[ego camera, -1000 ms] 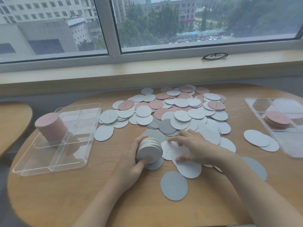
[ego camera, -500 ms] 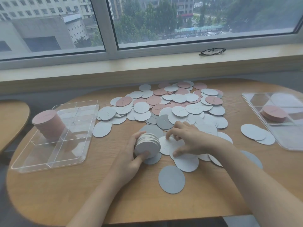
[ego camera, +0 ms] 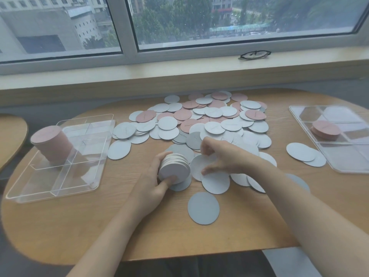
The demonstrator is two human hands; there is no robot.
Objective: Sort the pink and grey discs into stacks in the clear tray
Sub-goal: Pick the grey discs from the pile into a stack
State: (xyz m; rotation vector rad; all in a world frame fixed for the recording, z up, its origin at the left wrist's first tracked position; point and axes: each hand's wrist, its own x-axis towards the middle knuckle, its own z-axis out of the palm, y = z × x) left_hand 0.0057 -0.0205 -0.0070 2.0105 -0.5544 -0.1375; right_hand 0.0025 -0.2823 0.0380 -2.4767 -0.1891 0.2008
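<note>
Left hand (ego camera: pixel 153 180) gripping grey stack (ego camera: pixel 174 168) on edge, on bench (ego camera: pixel 79 226) right of clear tray (ego camera: pixel 60 188). Right hand (ego camera: pixel 223 156) pinching single grey disc (ego camera: pixel 199 166) just right of stack. Pink stack (ego camera: pixel 51 144) inside tray's far left compartment. Loose disc pile (ego camera: pixel 199 120) beyond tray's right side.

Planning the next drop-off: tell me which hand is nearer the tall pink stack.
Left. The left hand sits between the tall pink stack and the right hand, which lies farther off.

Glasses (ego camera: pixel 254 54) are lying on the windowsill (ego camera: pixel 179 70), what look like dark folded frames, beneath the window (ego camera: pixel 199 23). A second table (ego camera: pixel 10 136) is sitting just left of the wooden table (ego camera: pixel 79 226).
</note>
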